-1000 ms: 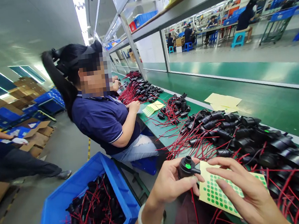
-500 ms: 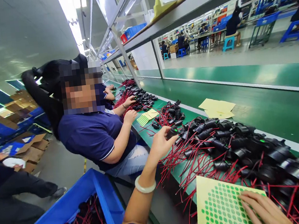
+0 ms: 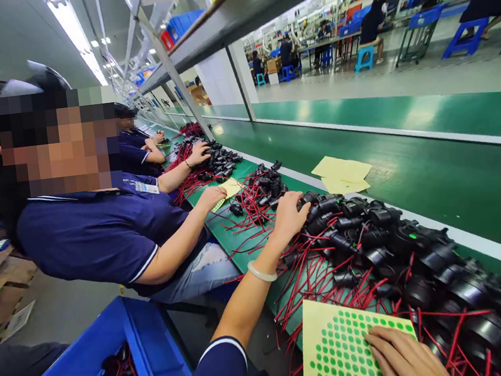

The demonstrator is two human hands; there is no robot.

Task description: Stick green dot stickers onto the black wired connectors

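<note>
along the near edge of the green worktop (image 3: 256, 235), the left hand (image 3: 290, 212) reaches forward and rests with fingers loosely curled on the far end of a heap of black parts (image 3: 375, 246) with red wires; whether it pinches one of them cannot be told from this view. a pale bangle (image 3: 261, 272) sits on that wrist, and a dark blue sleeve (image 3: 221, 372) covers the upper arm. the right hand (image 3: 403, 357) lies at the bottom edge of the view, fingers flat and together, pressing on the corner of a yellow sheet of green dot stickers (image 3: 337, 353) that overhangs the worktop's edge, just beside the heap. a blue bin (image 3: 94, 363) holding more wired parts stands low on the left. beside it a co-worker in a dark blue shirt (image 3: 97, 235) sits at the same worktop, one hand near another sticker sheet (image 3: 228, 190) and a smaller pile of parts (image 3: 262, 189). loose yellow sheets (image 3: 341, 173) lie on the belt beyond.
</note>
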